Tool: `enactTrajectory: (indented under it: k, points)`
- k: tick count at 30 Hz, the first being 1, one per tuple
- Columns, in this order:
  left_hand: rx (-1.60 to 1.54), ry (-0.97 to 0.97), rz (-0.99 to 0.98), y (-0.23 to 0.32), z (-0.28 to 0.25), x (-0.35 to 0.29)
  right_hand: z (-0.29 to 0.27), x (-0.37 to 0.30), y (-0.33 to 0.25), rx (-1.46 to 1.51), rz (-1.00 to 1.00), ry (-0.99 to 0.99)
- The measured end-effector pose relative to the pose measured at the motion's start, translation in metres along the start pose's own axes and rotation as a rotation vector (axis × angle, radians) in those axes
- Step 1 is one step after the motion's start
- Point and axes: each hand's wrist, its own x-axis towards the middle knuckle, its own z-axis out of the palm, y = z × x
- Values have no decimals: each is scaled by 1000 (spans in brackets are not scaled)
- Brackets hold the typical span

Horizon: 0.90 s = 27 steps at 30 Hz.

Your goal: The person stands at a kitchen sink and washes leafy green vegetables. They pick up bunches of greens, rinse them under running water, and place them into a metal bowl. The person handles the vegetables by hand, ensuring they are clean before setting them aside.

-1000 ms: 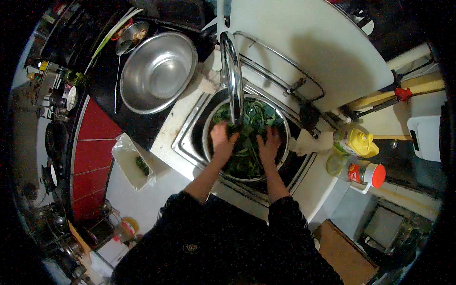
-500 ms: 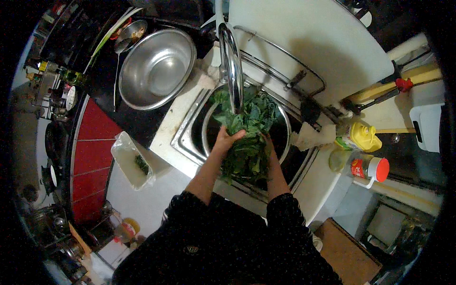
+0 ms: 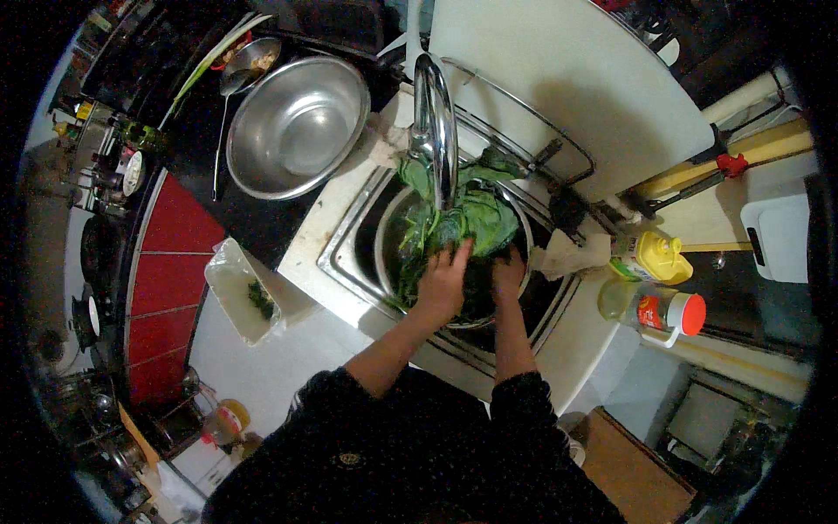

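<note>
Both hands, left (image 3: 443,281) and right (image 3: 507,274), side by side, grip the greens (image 3: 476,218) in a bowl (image 3: 385,253). A tap (image 3: 435,122) rises just beyond them; an empty steel bowl (image 3: 297,127) sits further left

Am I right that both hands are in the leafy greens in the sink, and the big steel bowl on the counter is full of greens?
Not quite: the head view shows the big steel bowl empty. Both the left hand and right hand are in the leafy greens in the sink.

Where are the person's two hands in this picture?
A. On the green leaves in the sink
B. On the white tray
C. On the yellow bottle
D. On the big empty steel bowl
A: the left hand and right hand rest on the green leaves inside the sink, under the tap.
</note>
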Motion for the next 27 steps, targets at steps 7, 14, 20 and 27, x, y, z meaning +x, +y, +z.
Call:
enactTrajectory:
  k: [7, 14, 20, 27]
  points:
    - [-418, 110, 113, -37, -7, 24, 1, -22, -80, -58, -573, 406]
    - [-345, 232, -38, -60, 11, 32, 41, 6, -25, -263, -433, 252]
    - [-119, 13, -219, -96, 77, 44, 55, 11, -12, -388, -463, 237]
    - [-190, -69, -173, -122, 115, 47, 70, 20, 4, -413, -502, 270]
